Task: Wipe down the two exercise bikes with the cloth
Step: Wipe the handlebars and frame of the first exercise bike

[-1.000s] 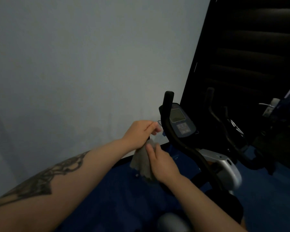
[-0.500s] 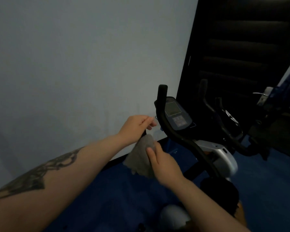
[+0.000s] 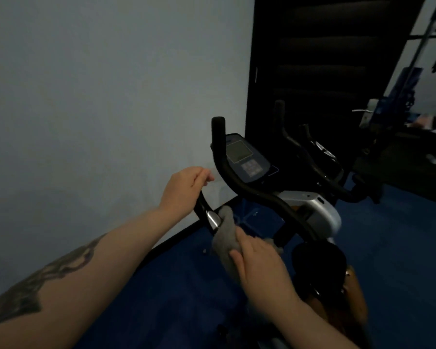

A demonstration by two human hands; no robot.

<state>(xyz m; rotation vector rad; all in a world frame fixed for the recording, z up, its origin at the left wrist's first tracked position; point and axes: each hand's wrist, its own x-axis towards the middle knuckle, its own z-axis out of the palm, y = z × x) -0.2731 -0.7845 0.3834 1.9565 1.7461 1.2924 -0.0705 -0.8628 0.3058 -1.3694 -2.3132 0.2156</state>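
Observation:
The near exercise bike (image 3: 312, 212) stands right in front of me, with black curved handlebars, a console screen (image 3: 244, 157) and a silver body. My left hand (image 3: 186, 190) is closed around the top of the left handlebar (image 3: 209, 215), whose silver sensor strip shows just below it. My right hand (image 3: 259, 263) presses a grey cloth (image 3: 224, 235) around the same bar lower down. A second bike (image 3: 322, 157), dark and hard to make out, stands behind the first to the right.
A pale wall (image 3: 98, 96) runs along the left, close to the bike. A black panelled door or wall (image 3: 325, 59) stands behind. The floor (image 3: 400, 248) is blue matting. Dim gym equipment (image 3: 413, 96) sits at the far right.
My right hand has slid the cloth down the left handlebar, uncovering the silver strip. My left hand stays at the bar's top. The view has moved closer to the bike.

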